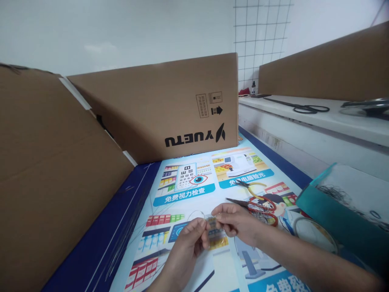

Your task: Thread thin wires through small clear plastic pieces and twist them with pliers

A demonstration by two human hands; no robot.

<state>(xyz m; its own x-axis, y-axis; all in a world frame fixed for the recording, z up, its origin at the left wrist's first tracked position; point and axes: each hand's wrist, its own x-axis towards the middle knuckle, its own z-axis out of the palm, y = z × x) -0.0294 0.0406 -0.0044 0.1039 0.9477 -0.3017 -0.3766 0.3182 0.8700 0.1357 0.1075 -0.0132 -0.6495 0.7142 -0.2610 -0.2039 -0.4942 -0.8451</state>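
Observation:
Over the printed table sheet (185, 209), my left hand (193, 239) is closed in a pinch on a thin clear strand. A loop of the strand (197, 211) arches above its fingertips. My right hand (234, 221) is just to the right, its thumb and forefinger pinched together on the same fine strand. The fingertips of both hands are close together but apart. Behind my right hand lie red-handled scissors (267, 204) and yellow-handled pliers (253, 188), with thin wire bits around them.
Cardboard panels (146, 109) stand at the left and back. A teal box (331, 207) with wire pieces sits at the right, beside a round clear container (316, 235). Black scissors (306, 108) lie on the white ledge (334, 121).

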